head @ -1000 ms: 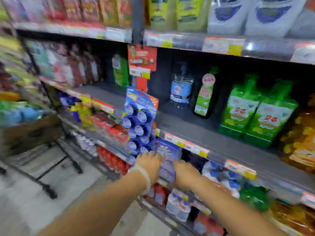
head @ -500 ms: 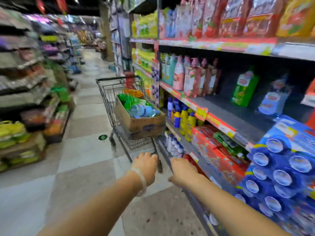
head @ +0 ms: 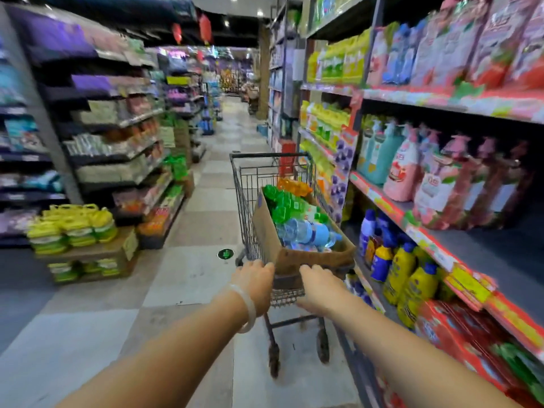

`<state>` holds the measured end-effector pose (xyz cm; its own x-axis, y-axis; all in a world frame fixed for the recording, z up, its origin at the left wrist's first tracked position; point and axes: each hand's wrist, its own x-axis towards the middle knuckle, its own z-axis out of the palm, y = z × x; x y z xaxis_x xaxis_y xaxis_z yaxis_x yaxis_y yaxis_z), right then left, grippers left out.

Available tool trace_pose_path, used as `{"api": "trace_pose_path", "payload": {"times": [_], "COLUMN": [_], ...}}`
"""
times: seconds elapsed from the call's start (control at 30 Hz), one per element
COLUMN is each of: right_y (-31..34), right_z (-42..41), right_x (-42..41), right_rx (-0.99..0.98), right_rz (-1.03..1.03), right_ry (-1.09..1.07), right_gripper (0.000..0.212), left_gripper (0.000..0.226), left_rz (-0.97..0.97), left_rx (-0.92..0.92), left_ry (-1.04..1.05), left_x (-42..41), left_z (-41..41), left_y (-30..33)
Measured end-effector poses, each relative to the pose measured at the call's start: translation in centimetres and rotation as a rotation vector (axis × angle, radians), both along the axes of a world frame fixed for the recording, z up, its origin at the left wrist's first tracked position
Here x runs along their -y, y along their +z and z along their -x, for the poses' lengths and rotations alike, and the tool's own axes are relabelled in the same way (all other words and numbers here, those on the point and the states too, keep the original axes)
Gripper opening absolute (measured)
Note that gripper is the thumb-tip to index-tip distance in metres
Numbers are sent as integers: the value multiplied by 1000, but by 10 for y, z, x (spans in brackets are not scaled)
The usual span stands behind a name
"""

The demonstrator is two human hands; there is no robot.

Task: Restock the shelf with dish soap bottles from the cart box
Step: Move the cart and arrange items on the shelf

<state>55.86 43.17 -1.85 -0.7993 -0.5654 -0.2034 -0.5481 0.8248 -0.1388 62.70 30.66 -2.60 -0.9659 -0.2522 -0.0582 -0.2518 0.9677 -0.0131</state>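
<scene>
A wire shopping cart (head: 244,184) stands in the aisle just ahead of me, close to the right-hand shelving (head: 382,201). It carries an open cardboard box (head: 294,257) holding green bottles (head: 282,201), clear blue bottles (head: 309,232) and orange ones (head: 294,187) lying on their sides. My left hand (head: 256,281), with a pale bangle on the wrist, and my right hand (head: 321,287) lie on the cart's near end, fingers curled over it below the box's near wall. The fingertips are hidden.
Yellow and blue bottles (head: 403,269) fill the low shelf right of the cart, with pink pump bottles (head: 403,169) above. Boxes topped with yellow jugs (head: 70,225) stand on the left. Shelving lines both sides, and the tiled aisle runs on past the cart.
My view swung left from the shelf front to look down the aisle. Both hands left the shelf goods, moved forward and reached the cart's near end.
</scene>
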Motion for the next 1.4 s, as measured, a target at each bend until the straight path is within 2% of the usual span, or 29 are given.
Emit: {"api": "trace_pose_path", "payload": {"times": [0.27,0.47,0.77,1.13,1.3,1.4], "right_y": [-24,-44,-31,-61,-63,-64], "right_z": [81,145,273,437,526,571], "right_x": [95,195,350,409,422,420], "right_rx": [72,84,58,126,154,155], "right_rz": [-66,-94,-47,-92,-29,6], "right_ry": [116,153,54,-134,-213,-278], "right_gripper": [50,45,41,50,45,55], "left_gripper": [43,45,46,51,57,56], "left_rz": [4,-12,-58,-90,-100,-109], "left_rx": [94,117,128,214,225,205], "left_ry": [85,104,53,-157,-202,-259], "left_x": [89,182,353,416,443,450], "left_z": [68,134,272,455,555,613], "left_y": [-23,-44,-31,-67,-54,-48]}}
